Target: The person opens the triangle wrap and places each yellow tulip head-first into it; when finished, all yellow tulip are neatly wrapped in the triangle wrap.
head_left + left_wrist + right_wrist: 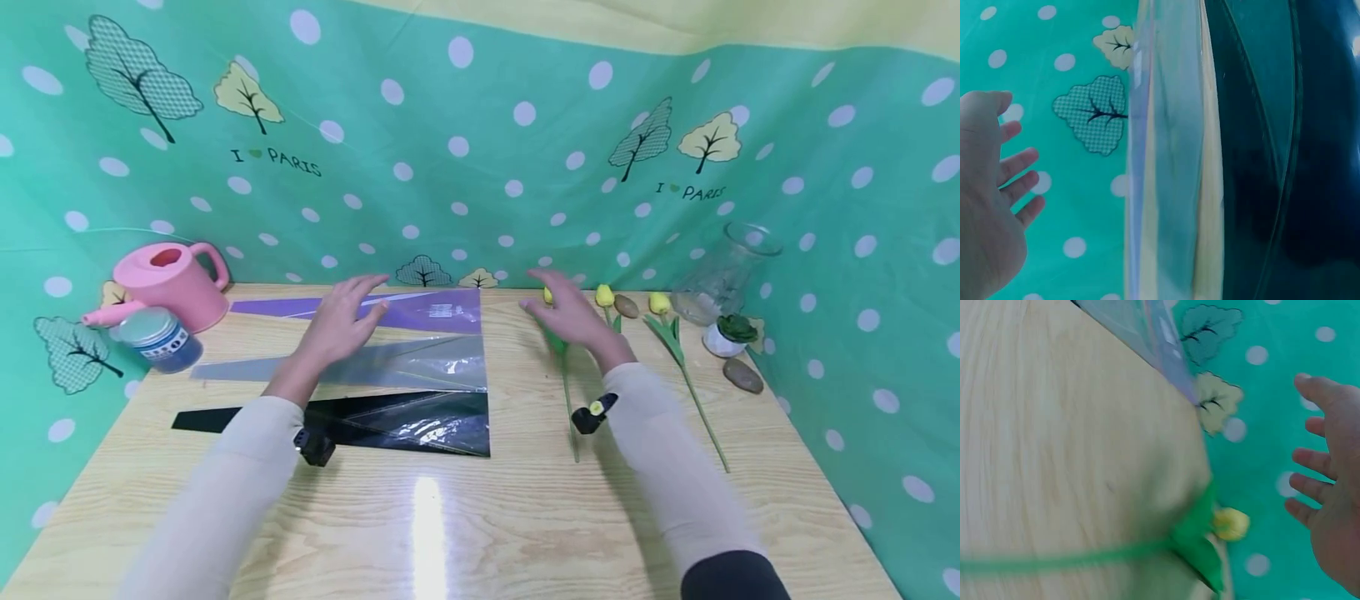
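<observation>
Currently left hand (341,322) hovers over the purple wrapper (448,312), right hand (568,315) over the leftmost yellow tulip (558,342); fingers apart on both.

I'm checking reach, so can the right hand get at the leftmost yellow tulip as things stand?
Probably yes: the right hand holds nothing and overlaps the leftmost yellow tulip in the head view, with nothing visible blocking the way.

Arms (225,492) outstretched, left hand (341,321) and right hand (572,317) apart, fingers (1314,463) spread
</observation>
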`<state>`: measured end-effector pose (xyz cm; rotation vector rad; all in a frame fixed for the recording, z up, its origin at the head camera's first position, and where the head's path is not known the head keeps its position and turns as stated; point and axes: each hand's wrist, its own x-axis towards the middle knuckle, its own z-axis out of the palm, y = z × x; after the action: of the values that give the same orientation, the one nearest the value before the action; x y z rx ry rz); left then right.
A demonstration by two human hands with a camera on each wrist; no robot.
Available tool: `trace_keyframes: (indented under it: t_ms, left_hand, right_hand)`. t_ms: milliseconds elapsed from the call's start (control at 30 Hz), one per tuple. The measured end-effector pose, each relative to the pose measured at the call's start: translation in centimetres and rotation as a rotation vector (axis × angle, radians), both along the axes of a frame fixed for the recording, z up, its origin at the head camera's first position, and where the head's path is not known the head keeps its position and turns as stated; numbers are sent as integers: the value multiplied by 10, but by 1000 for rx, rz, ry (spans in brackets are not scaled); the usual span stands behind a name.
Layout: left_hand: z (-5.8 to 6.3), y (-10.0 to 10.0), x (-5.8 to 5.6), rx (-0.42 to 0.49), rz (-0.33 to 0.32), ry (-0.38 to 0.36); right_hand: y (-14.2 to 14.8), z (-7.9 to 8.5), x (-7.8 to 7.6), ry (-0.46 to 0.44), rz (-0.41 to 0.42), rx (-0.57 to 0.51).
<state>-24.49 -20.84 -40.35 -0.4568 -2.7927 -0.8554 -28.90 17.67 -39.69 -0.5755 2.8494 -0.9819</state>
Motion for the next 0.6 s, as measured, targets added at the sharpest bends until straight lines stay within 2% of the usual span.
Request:
trace_keyframes:
  t_ms: [267,500,600]
  left_hand:
    - [-14,19,-17,88,-32,-78]
    - [-20,26,-24,137,-10,-117]
    - [-23,28,-28,151,-6,-118]
  right_hand:
    - [-41,-29,-15,-65,4,-157]
    - [-65,-51,-29,-47,-41,-186]
    - [-74,-58,-33,-69,-82,-200]
